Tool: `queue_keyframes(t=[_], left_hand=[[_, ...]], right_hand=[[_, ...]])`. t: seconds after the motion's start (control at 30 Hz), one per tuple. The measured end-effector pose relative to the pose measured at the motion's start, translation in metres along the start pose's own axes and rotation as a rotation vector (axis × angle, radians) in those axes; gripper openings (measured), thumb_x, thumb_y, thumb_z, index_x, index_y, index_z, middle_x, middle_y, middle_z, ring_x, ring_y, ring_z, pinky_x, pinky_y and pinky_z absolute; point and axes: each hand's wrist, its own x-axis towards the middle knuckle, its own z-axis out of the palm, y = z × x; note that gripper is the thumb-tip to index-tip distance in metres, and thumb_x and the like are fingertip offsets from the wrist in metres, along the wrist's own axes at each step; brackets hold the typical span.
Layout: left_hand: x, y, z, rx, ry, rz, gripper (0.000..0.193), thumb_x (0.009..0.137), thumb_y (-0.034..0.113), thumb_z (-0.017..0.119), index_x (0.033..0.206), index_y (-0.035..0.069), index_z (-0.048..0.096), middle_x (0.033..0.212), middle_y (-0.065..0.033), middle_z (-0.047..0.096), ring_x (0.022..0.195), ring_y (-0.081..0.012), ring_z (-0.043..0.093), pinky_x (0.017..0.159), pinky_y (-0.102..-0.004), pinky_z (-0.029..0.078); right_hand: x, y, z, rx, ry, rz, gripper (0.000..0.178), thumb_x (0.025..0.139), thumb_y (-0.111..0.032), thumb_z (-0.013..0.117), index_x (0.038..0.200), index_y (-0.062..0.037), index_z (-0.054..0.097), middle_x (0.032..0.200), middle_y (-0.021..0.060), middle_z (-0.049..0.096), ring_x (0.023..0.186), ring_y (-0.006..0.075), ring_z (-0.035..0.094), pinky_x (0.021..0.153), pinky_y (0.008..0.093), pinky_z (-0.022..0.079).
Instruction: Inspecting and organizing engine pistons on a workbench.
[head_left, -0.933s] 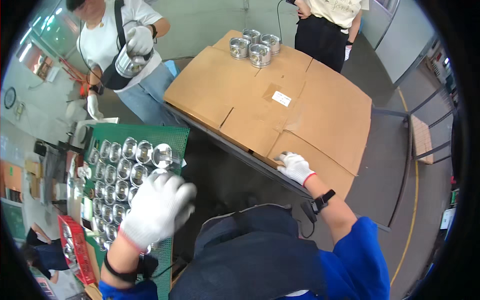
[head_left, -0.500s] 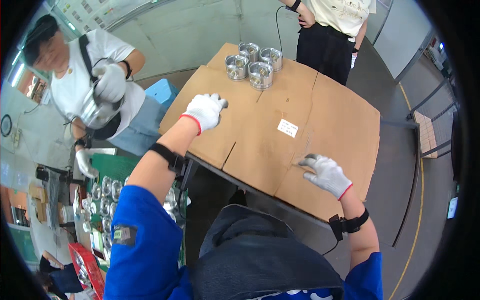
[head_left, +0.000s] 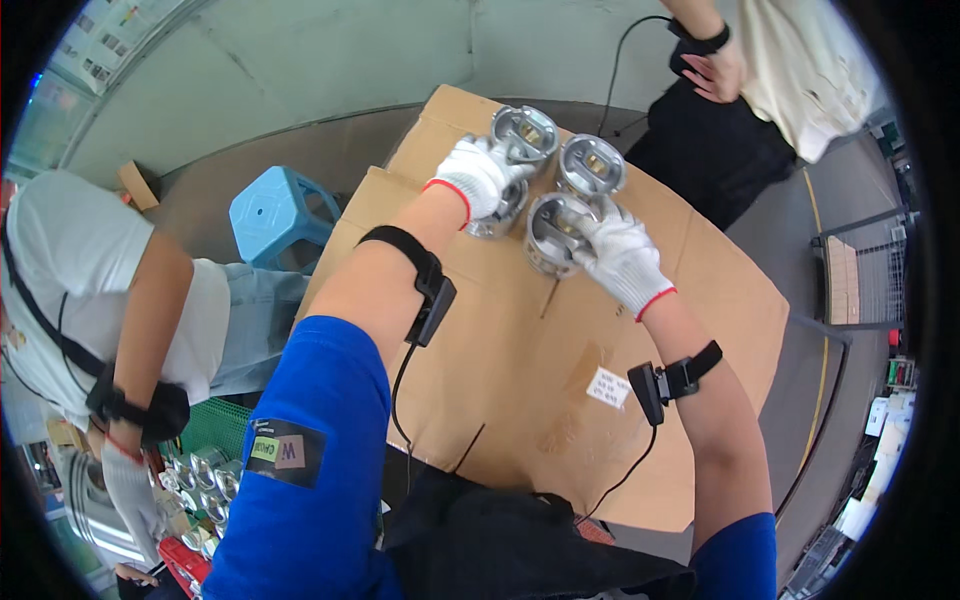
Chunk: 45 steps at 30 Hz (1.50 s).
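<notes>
Several silvery metal pistons stand grouped at the far part of a cardboard-covered table (head_left: 480, 340). In a white knit glove with a red cuff, my left hand (head_left: 474, 178) covers the top of the left piston (head_left: 497, 216), its fingers curled at the rim and partly hidden. Right behind those fingertips is the back piston (head_left: 524, 133). My right hand (head_left: 622, 250), gloved the same way, closes its thumb and fingers on the right rim of the nearest piston (head_left: 552, 237). Another piston (head_left: 592, 165) stands just beyond my right fingertips, apart from them.
A white label (head_left: 608, 388) lies on the cardboard. A blue stool (head_left: 275, 215) stands left of the table. A co-worker in a white shirt (head_left: 90, 270) is at the left, beside more pistons (head_left: 205, 480). Another person in black trousers (head_left: 690, 140) stands at the far right.
Both my hands have reached forward from over the cardboard to the pistons and closed on two of them. My view has shifted closer. The co-worker at the left has turned and lowered an arm.
</notes>
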Motion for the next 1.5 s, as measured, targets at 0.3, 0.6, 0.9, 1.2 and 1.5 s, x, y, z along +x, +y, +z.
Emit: queue_keyframes(t=[0.3, 0.6, 0.9, 1.2, 1.5], left_hand=[[0.101, -0.025, 0.058, -0.217, 0.094, 0.031, 0.042, 0.081, 0.021, 0.061, 0.122, 0.012, 0.058, 0.135, -0.0149, 0.048, 0.127, -0.0357, 0.041, 0.106, -0.043, 0.036], [0.071, -0.018, 0.043, 0.107, 0.033, 0.165, 0.021, 0.08, 0.014, 0.059, 0.097, 0.009, 0.069, 0.099, -0.0155, 0.063, 0.09, -0.0308, 0.064, 0.078, -0.0411, 0.052], [-0.185, 0.086, 0.014, -0.01, 0.143, 0.309, 0.017, 0.075, 0.019, 0.063, 0.086, 0.008, 0.069, 0.098, -0.0186, 0.058, 0.087, -0.0322, 0.059, 0.083, -0.0414, 0.045], [-0.476, 0.253, 0.078, -0.266, -0.157, -0.312, 0.02, 0.074, 0.021, 0.062, 0.091, 0.013, 0.07, 0.104, -0.0141, 0.06, 0.094, -0.0305, 0.061, 0.083, -0.0415, 0.047], [-0.737, 0.498, 0.116, -0.635, -0.163, -1.117, 0.028, 0.074, 0.023, 0.064, 0.099, 0.011, 0.068, 0.106, -0.0181, 0.056, 0.097, -0.0318, 0.057, 0.08, -0.0425, 0.047]], right_hand=[[0.115, 0.012, 0.019, -0.119, -0.391, 0.015, 0.041, 0.072, -0.03, 0.066, 0.109, -0.0137, 0.063, 0.115, 0.0221, 0.056, 0.104, 0.0324, 0.059, 0.089, 0.0431, 0.049], [0.03, 0.005, 0.007, 0.176, -0.179, 0.117, 0.042, 0.066, -0.017, 0.071, 0.108, -0.0229, 0.067, 0.112, 0.0216, 0.051, 0.098, 0.0374, 0.058, 0.088, 0.0431, 0.051], [-0.196, -0.013, -0.005, -0.013, -0.535, -0.159, 0.037, 0.073, -0.031, 0.069, 0.11, -0.0312, 0.068, 0.117, 0.0178, 0.051, 0.109, 0.0354, 0.052, 0.091, 0.0432, 0.049], [-0.336, -0.056, 0.046, 0.062, -0.468, -0.389, 0.037, 0.063, -0.025, 0.072, 0.1, -0.0225, 0.072, 0.104, 0.0204, 0.055, 0.104, 0.0373, 0.052, 0.09, 0.0439, 0.046], [-0.411, -0.212, 0.03, -0.27, -0.433, -1.076, 0.04, 0.059, -0.022, 0.076, 0.099, -0.0235, 0.073, 0.106, 0.02, 0.053, 0.104, 0.0366, 0.052, 0.089, 0.0427, 0.046]])
